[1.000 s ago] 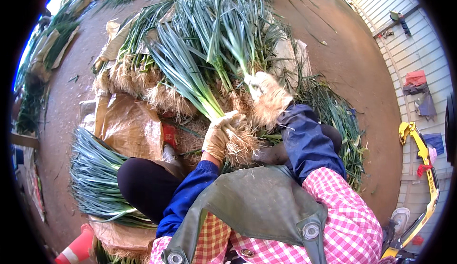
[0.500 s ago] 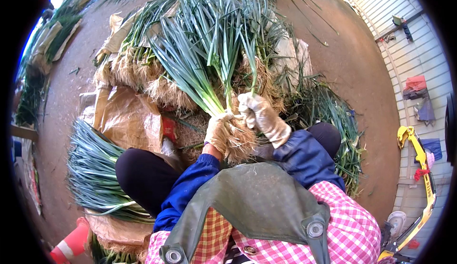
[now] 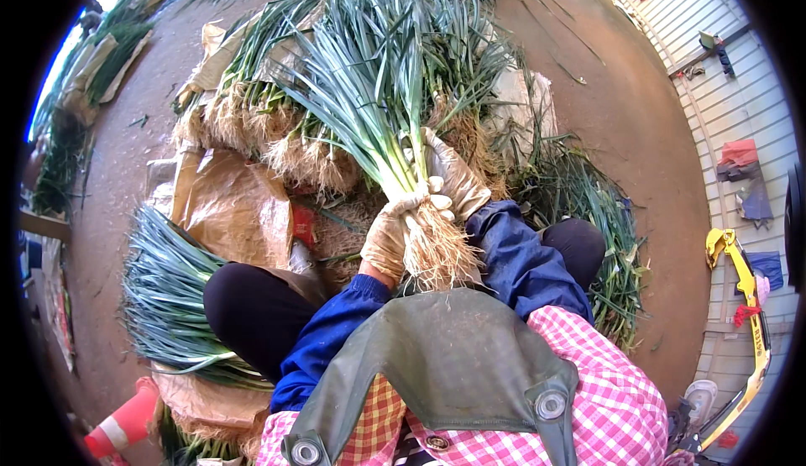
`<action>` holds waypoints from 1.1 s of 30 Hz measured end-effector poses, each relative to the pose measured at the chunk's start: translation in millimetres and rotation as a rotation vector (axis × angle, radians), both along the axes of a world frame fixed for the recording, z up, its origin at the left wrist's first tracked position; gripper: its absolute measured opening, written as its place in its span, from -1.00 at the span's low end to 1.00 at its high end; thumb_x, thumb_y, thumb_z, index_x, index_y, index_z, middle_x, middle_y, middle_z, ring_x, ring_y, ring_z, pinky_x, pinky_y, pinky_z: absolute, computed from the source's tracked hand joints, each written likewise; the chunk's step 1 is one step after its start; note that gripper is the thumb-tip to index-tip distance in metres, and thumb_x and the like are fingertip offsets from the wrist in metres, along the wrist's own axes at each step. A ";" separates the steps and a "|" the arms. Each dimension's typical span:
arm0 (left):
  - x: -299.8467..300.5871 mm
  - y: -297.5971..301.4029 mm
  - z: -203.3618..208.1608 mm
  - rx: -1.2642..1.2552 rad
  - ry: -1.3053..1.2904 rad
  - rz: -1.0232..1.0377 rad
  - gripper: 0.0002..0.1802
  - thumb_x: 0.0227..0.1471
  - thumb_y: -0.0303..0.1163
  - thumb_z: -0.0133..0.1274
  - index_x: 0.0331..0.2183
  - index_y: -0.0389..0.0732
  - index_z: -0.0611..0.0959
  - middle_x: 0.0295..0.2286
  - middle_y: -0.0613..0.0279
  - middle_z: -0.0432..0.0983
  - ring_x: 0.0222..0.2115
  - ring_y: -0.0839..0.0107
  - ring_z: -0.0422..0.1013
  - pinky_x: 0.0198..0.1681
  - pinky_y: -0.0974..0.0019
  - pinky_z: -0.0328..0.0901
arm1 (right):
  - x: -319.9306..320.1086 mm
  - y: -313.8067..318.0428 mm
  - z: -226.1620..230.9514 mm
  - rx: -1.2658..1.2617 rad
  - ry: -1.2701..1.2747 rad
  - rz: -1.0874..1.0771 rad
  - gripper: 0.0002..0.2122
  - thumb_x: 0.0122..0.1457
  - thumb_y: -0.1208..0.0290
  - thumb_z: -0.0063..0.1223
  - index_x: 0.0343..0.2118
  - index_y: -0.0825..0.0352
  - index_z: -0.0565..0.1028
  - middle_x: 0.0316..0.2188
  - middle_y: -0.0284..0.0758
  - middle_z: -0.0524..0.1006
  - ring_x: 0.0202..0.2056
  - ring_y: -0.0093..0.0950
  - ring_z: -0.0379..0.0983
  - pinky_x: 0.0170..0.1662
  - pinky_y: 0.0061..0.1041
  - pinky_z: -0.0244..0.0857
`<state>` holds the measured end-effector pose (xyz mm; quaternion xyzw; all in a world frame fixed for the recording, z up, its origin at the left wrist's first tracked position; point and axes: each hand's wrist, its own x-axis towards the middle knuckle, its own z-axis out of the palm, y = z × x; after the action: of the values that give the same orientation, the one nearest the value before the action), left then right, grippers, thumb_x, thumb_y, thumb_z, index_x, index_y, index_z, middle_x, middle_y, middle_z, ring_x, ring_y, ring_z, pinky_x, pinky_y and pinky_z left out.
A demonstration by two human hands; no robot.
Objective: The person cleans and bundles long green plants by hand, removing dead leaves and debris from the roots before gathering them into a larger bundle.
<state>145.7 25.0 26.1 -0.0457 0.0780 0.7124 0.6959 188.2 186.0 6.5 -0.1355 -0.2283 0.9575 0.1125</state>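
Observation:
Between my gloved hands stands a bunch of green onions [image 3: 401,164], long dark leaves fanned away from me and pale, stringy roots hanging toward my apron. My left hand [image 3: 388,235] is closed around the white stems just above the roots. From the other side my right hand [image 3: 456,176] wraps the same stems, its fingertips close to the left hand's. Just beyond lies a heap of more green onions [image 3: 243,117], roots facing me. Both gloves are pale and soiled.
At my left a stack of green onions [image 3: 172,298] rests on brown sacking beside an orange-and-white cone [image 3: 126,420]. Loose leaves [image 3: 600,231] pile up by my right knee. A tan plastic sheet [image 3: 235,206] lies ahead of my left knee. A yellow toy-like arm [image 3: 743,298] stands far right.
My right hand has brought a stalk in against the bunch and now closes around the stems with the left. The bunch looks thicker and its roots hang together.

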 end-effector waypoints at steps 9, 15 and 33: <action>-2.8 7.6 -58.9 -0.086 -0.041 0.176 -0.60 0.03 -0.46 -0.03 -0.06 -0.36 0.46 -0.26 0.01 0.52 -0.26 0.15 0.45 -0.06 0.12 0.33 | -34.9 12.9 37.3 0.978 -0.514 -0.170 -0.71 0.11 0.28 0.11 -0.27 0.45 0.47 -0.52 -0.29 0.57 -0.51 -0.49 0.48 -0.38 -0.51 0.37; 5.7 16.0 -49.2 -0.331 0.333 0.153 -0.58 -0.09 -0.57 0.08 -0.10 -0.42 0.52 -0.37 0.18 0.55 -0.38 0.35 0.50 -0.24 0.40 0.39 | -27.1 20.5 -13.9 0.992 -0.823 -0.043 -0.74 0.11 0.17 0.12 -0.34 0.28 0.49 -0.61 -0.38 0.49 -0.70 -0.53 0.36 -0.59 -0.54 0.25; -1.1 8.1 -40.2 -0.138 -0.094 0.158 -0.61 -0.05 -0.53 -0.06 -0.11 -0.40 0.44 -0.30 0.01 0.52 -0.34 0.19 0.49 -0.19 0.20 0.42 | 3.5 -12.3 -4.1 0.667 -0.582 -0.279 -0.74 0.17 0.12 0.07 -0.52 0.20 0.47 -0.71 -0.48 0.44 -0.77 -0.70 0.25 -0.71 -0.74 0.09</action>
<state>144.6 33.0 -14.1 -0.1330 0.0902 0.7549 0.6359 191.6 173.7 2.3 -0.3844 -0.5257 0.7296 0.2088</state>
